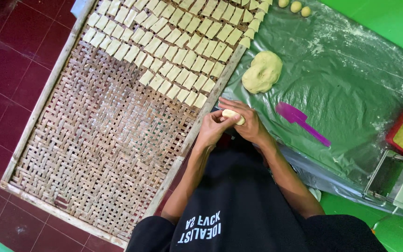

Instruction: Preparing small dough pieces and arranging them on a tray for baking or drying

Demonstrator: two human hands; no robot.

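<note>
Both hands meet at the near edge of the woven bamboo tray (94, 140), pressing a small piece of dough (233, 115) between them. The left hand (214, 127) curls its fingers closed around one end, and the right hand (248, 123) wraps the other end, so the piece sits pinched between both. Just beyond them, rows of cut dough squares (178, 42) fill the tray's far part. To the right, on the green plastic sheet (350, 84), lie a larger dough lump (262, 71) and a purple scraper (300, 121).
</note>
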